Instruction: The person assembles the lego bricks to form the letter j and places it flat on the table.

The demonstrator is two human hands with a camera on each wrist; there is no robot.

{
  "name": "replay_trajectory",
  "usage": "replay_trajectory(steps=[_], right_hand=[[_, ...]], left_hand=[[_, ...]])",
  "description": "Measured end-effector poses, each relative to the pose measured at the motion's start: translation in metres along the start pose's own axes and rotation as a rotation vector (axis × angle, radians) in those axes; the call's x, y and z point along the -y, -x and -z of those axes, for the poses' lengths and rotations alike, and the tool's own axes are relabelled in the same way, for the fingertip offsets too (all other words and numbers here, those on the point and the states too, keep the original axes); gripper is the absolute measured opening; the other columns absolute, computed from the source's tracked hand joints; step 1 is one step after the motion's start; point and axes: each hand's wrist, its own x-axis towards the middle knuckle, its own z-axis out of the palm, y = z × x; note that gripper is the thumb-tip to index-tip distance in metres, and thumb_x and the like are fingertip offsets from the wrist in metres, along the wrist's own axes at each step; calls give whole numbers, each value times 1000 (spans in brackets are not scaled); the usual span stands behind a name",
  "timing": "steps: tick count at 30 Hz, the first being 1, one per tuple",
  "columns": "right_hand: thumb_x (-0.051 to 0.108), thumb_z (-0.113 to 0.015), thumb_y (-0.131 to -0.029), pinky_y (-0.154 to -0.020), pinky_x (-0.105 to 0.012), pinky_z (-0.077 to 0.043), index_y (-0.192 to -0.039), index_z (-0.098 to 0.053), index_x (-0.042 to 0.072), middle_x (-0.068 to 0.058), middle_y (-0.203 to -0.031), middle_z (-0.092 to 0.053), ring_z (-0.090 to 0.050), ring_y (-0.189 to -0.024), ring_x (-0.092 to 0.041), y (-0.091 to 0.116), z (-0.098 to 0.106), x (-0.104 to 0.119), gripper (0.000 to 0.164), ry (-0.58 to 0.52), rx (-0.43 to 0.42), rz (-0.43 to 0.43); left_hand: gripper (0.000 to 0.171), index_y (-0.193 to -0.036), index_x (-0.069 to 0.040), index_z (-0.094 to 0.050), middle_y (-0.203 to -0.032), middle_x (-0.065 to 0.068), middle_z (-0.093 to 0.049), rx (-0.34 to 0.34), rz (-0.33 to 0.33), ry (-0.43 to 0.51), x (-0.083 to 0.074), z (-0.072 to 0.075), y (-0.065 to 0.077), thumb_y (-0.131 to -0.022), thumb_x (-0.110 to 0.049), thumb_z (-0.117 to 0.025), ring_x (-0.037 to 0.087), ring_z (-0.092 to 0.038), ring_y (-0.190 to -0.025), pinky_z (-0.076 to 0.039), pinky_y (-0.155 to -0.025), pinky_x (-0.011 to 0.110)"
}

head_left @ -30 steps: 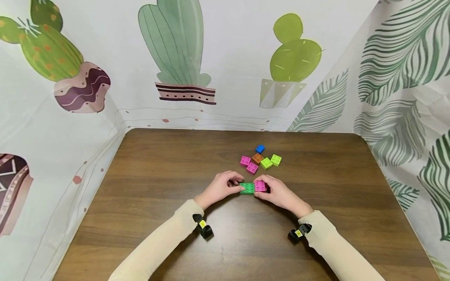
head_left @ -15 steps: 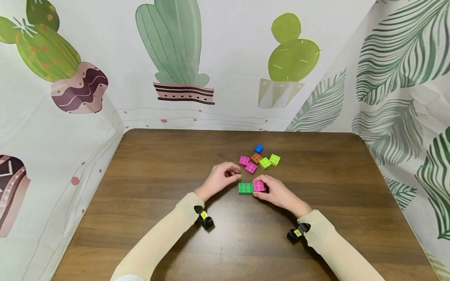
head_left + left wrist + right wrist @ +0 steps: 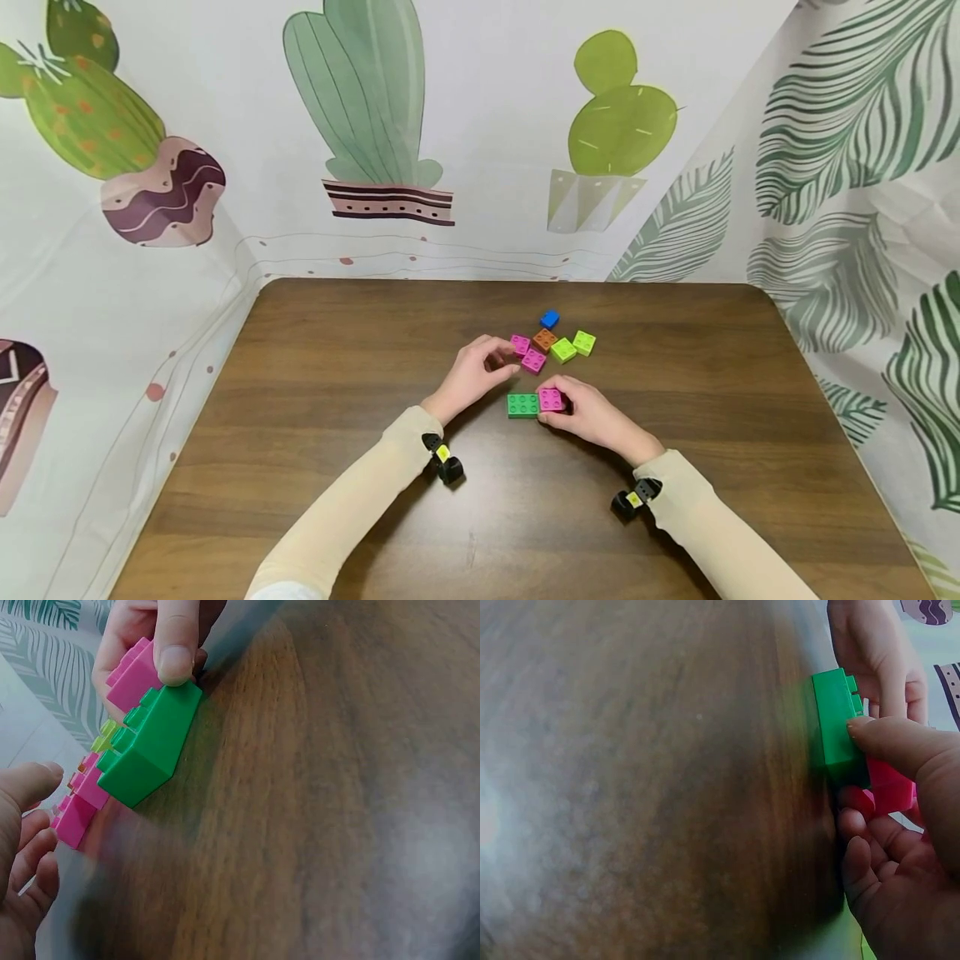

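A green building brick (image 3: pixel 522 406) lies on the table, with a pink brick (image 3: pixel 551 400) set on top of its right end. My right hand (image 3: pixel 592 417) grips this pair, fingers behind and thumb in front; in the left wrist view its thumb presses against the green brick's side. My left hand (image 3: pixel 474 373) holds nothing. Its loosely bent fingers point at two loose pink bricks, one farther back (image 3: pixel 519 344) and one nearer (image 3: pixel 533 361), with the index fingertip right at the farther one. In the right wrist view the right-hand fingers partly cover the upper pink brick (image 3: pixel 889 787).
Behind the loose pink bricks lie an orange-brown brick (image 3: pixel 543 340), two lime bricks (image 3: pixel 563 350) and a blue brick (image 3: pixel 550 318). All stand on a brown wooden table (image 3: pixel 360 333). A cactus-print cloth (image 3: pixel 502 125) hangs along its back edge.
My left hand has let go of the green brick and moved back, away from me, to the loose pink bricks. The right hand keeps its grip in the same place.
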Motion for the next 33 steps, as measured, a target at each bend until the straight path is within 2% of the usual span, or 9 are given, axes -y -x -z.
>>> replay_trajectory(steps=[5, 10, 23, 33], right_hand=[[21, -81, -92, -80, -33, -50, -118, -66, 12, 4, -99, -63, -56, -89, -14, 0, 1, 0, 31, -10, 13, -26], [22, -81, -93, -80, -33, -50, -118, -66, 13, 4, -100, -63, -57, -89, -14, 0, 1, 0, 31, -21, 19, -43], [22, -81, -92, -79, -32, -50, -117, -66, 13, 4, -99, -63, -57, -89, -14, 0, -1, -2, 30, -25, 9, -33], [21, -81, -92, -81, -33, -50, -116, -65, 14, 5, -99, -62, -57, -90, -13, 0, -2, -3, 30, -16, 6, -24]], left_hand=[[35, -121, -6, -71, -114, 9, -69, -21, 9, -23, 0, 0, -5, -92, -20, -82, 23, -64, -104, -53, -93, 39], [39, -124, -8, -70, -117, 9, -68, -32, 7, -43, 1, -2, -10, -91, -22, -83, 24, -61, -107, -50, -96, 41], [48, -133, -9, -68, -130, 12, -62, 25, 62, -80, -1, -4, -20, -91, -24, -84, 27, -57, -116, -47, -103, 45], [55, -140, -9, -64, -138, 12, -61, 73, 70, -117, -1, -7, -30, -92, -28, -83, 29, -54, -124, -45, -108, 44]])
